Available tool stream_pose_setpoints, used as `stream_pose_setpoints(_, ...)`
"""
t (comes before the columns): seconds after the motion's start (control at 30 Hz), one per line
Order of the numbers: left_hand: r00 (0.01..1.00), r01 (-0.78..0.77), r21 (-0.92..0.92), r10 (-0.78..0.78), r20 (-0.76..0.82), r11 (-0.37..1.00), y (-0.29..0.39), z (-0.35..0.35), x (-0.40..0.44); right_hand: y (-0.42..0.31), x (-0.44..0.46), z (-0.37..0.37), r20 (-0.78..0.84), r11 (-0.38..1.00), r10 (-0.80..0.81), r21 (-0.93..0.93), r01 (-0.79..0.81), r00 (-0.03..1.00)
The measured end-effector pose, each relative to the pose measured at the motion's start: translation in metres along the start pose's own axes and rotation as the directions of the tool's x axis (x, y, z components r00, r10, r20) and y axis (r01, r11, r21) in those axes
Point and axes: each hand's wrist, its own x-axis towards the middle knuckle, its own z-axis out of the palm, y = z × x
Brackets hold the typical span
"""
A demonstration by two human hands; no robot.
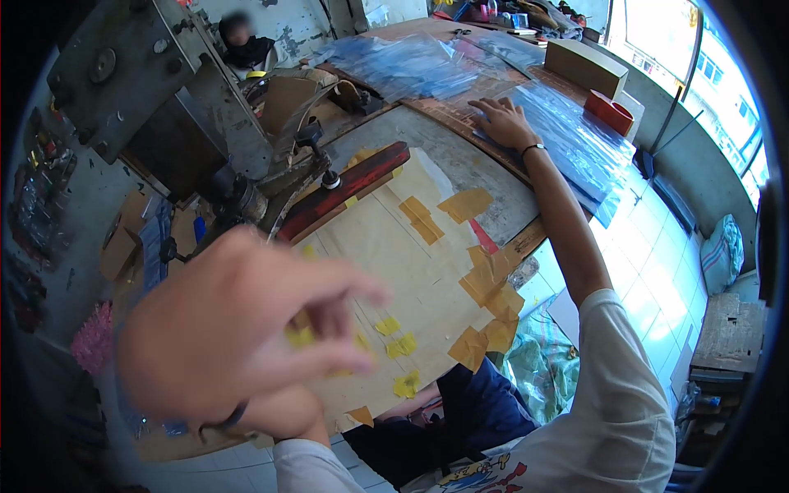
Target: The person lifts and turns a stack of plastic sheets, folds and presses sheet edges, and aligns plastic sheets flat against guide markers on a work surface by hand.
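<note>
Along the near edge of the surface (445,110), the right hand (505,125) lies spread beside clear plastic sheets (575,135); the left hand (234,329) (blurred, close to the camera) is raised before a taped pad (415,279), thumb and fingers parted. Beyond the sheets sits a brown box (583,69).

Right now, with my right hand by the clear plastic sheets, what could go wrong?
The plastic sheets seem to overhang the table, so they could slide off if your right hand drags them. The red tape roll near them might get knocked. Your left hand, close to the camera, hides part of the taped beige surface, so a fault there might go unseen.
</note>
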Motion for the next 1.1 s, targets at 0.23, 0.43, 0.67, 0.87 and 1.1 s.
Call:
stream_pose_setpoints(0.23,0.999,0.032,0.025,-0.032,-0.012,0.999,-0.081,0.088,0.168,0.003,0.001,0.001,0.055,1.0,-0.003,-0.022,0.004,0.998)
stream_pose_setpoints(0.43,0.903,-0.057,0.281,0.169,-0.395,0.958,-0.14,0.167,0.21,0.0,0.0,-0.008,-0.008,0.997,0.008,0.077,-0.007,1.0)
stream_pose_setpoints(0.67,0.865,-0.085,0.241,0.192,-0.463,0.967,-0.148,0.175,0.215,0.02,0.015,0.011,-0.155,0.977,0.047,0.213,-0.013,0.987)
stream_pose_setpoints(0.87,0.875,-0.088,0.216,0.179,-0.451,0.972,-0.151,0.174,0.217,0.019,0.015,0.016,-0.36,0.937,0.276,0.306,-0.166,0.891)
stream_pose_setpoints(1.1,0.865,-0.073,0.224,0.173,-0.472,0.972,-0.152,0.174,0.217,0.015,0.008,-0.003,-0.235,0.945,0.274,0.244,-0.217,0.932)
